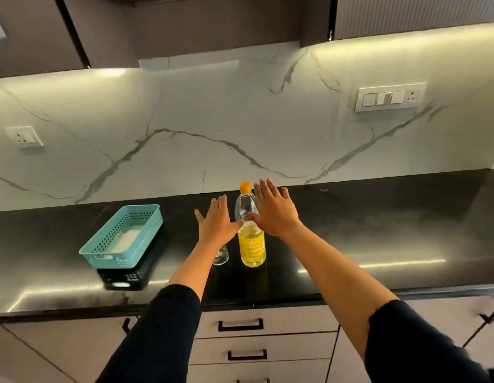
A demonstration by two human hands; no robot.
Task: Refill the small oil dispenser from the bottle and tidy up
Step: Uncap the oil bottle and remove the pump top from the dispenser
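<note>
A clear plastic oil bottle with an orange cap stands upright on the black counter, about half full of yellow oil. Just left of it a small clear glass dispenser shows only its base; my left forearm hides the rest. My left hand hovers flat, fingers spread, above the dispenser. My right hand is also flat and spread, to the right of the bottle's upper half, its thumb in front of the bottle. Neither hand holds anything.
A light blue perforated basket sits on the counter at the left, mirrored in the glossy surface. A marble backsplash with a switch panel and a socket rises behind. Drawers with black handles lie below the counter's front edge.
</note>
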